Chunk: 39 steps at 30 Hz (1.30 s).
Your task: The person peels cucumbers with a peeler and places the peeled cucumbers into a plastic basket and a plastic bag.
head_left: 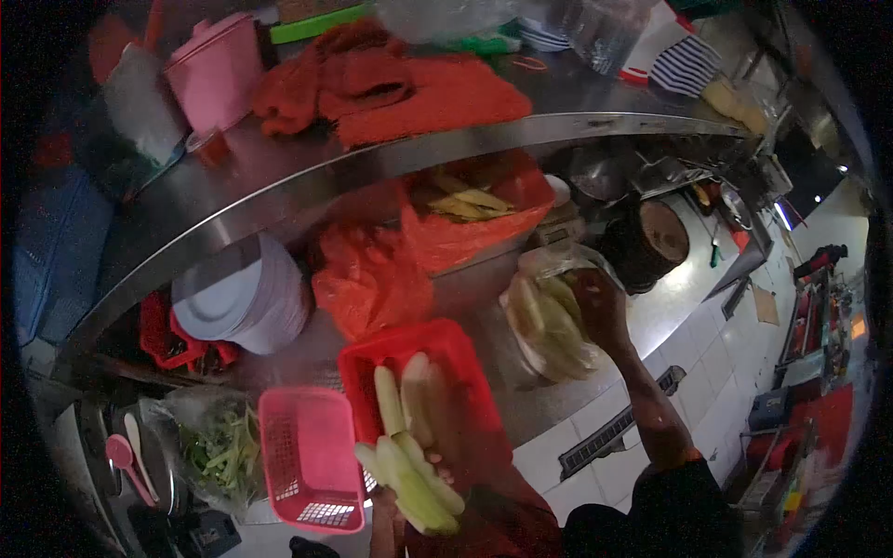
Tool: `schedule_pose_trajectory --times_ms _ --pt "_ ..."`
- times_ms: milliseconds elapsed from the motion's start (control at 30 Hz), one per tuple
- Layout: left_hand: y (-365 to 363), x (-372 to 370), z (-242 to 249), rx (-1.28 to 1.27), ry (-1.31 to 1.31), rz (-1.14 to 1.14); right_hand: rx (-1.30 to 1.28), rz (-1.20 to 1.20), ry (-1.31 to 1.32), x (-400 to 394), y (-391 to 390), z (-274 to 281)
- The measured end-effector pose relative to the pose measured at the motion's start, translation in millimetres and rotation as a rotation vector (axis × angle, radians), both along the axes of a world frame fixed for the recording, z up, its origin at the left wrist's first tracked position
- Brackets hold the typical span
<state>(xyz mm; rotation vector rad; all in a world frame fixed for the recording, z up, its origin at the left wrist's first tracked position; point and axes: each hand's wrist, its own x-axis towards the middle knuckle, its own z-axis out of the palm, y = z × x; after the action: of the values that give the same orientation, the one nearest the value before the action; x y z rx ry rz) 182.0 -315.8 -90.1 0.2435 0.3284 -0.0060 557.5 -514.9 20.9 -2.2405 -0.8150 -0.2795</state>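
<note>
Steel counter: left hand holds cucumbers; right hand in bag.

Your steel counter carries a red basket at six o'clock, a pink basket at seven, stacked plates at nine.

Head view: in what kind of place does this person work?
Probably a commercial kitchen or food stall: a long steel counter, stacked white plates, and peeled cucumbers held in the left hand over a red basket.
</note>
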Motion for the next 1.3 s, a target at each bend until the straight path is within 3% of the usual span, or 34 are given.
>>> schedule_pose_trajectory --times_ms 33,100,133,167,233,333,433,467,533,633,733,767,800,833,900,933,1000,1033,1100,1133,1167,1200,1233,1267,1300 --pt "3.8 -4.4 -21.1 -0.015 -0.041 0.009 -0.052 0.045 0.092 -24.6 2.9 -3.7" --pt "13.1 0.1 -32.5 -0.019 -0.063 0.001 0.167 0.251 0.934 -90.2 27.1 3.1" --pt "14.8 22.2 39.0 0.198 0.102 0.063 0.234 0.442 0.972 -121.0 36.7 -14.9" --pt "17.9 24.4 35.6 0.083 0.020 0.009 0.300 0.631 1.000 -147.9 46.9 -29.7" --pt "15.7 19.3 -2.3 0.018 0.123 -0.018 0.064 0.620 1.119 -191.3 66.2 -16.6" --pt "15.3 20.5 13.6 0.013 0.107 -0.025 0.156 0.597 1.194 -219.2 75.8 -24.3" --pt "19.5 22.4 67.0 0.120 0.066 0.067 0.117 0.499 1.285 -219.9 76.6 -6.5" --pt "20.3 20.4 66.4 0.120 0.064 0.069 0.115 0.501 1.282 -223.3 77.6 -4.0" --pt "15.8 14.0 62.7 0.109 0.061 0.214 0.094 0.564 0.945 -232.1 75.1 -1.6" --pt "24.0 -23.3 -34.6 0.049 -0.122 0.201 0.178 0.711 1.022 -239.9 77.4 -7.2" --pt "34.4 -15.7 27.3 0.118 -0.352 0.102 0.159 0.591 1.027 -234.9 71.8 0.9" --pt "34.5 -16.6 47.1 0.092 -0.146 0.169 0.174 0.525 1.000 -231.0 70.1 9.0" --pt "35.2 -11.7 54.6 0.072 0.065 0.233 0.033 0.389 0.861 -228.9 65.8 10.4" --pt "34.7 -2.5 52.4 0.061 0.045 0.211 0.030 0.363 0.841 -224.2 63.3 17.3" --pt "31.8 12.1 45.8 0.338 0.059 0.172 0.030 0.402 0.972 -217.3 59.6 31.1" --pt "25.4 24.2 40.5 0.274 0.057 0.071 -0.017 0.472 0.751 -217.8 52.3 13.7" --pt "0.7 61.2 69.2 0.309 0.130 0.053 0.045 0.494 0.772 -213.2 49.6 32.7" --pt "-16.6 84.5 106.2 0.408 0.199 0.135 0.110 0.528 0.789 -208.0 47.4 39.2" --pt "-41.8 118.8 144.1 0.349 0.464 -0.015 0.039 0.525 0.753 -190.7 22.7 22.8" --pt "-57.3 132.7 140.8 0.532 0.369 -0.070 0.081 0.427 0.722 -178.1 13.5 22.9" --pt "-67.4 147.7 160.4 0.435 0.409 -0.130 0.124 0.332 0.693 -163.4 1.9 23.1" --pt "-81.3 154.7 112.1 0.719 0.221 -0.286 0.089 0.272 0.803 -146.5 -15.3 23.2" --pt "-95.0 171.3 80.9 0.890 0.113 -0.377 -0.019 0.227 0.633 -130.9 -33.5 22.9" --pt "-108.7 187.6 49.6 1.061 -0.002 -0.445 0.132 0.229 0.744 -116.3 -48.5 21.4" --pt "-130.3 209.7 103.7 0.787 0.139 -0.366 0.278 0.231 0.864 -102.4 -64.1 22.1"
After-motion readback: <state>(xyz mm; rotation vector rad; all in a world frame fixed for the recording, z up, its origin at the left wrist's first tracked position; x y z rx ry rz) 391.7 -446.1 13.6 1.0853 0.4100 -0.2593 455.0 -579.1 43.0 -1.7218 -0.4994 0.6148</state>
